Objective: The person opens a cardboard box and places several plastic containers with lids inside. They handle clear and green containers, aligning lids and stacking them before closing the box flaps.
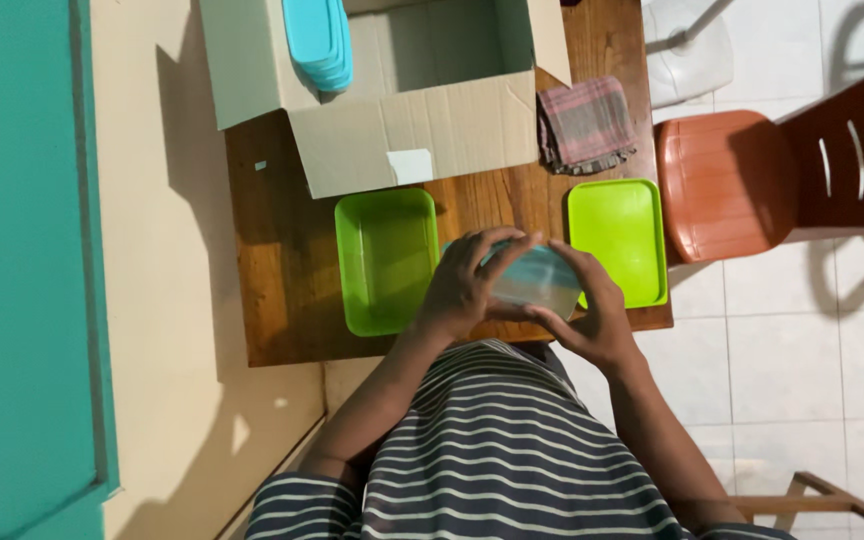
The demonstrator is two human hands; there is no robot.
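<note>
The person stands at a small wooden table [282, 300] and holds a translucent container with a teal lid [535, 280] in both hands, just above the table edge, between the green container [385, 260] and the green lid [617, 240]. The left hand [467, 285] wraps the left side, fingers curled over the top. The right hand [597, 310] closes around the right side, thumb under and fingers on the lid. Both hands are firmly closed on it; neither one is free.

It seems to me that the lid is being pressed onto the box. To do this well, I think the fingers should press along the rim, corner after corner, while the thumbs support from below, so the lid sits flat and does not pop up at one side. Resting the box on the table would give a steadier base.

Behind stands an open cardboard box [402, 130] with a stack of teal lids [320, 45] leaning at its flap, and a checked cloth [585, 125] lies beside it. An orange plastic chair [722, 185] stands near the table's right side.
</note>
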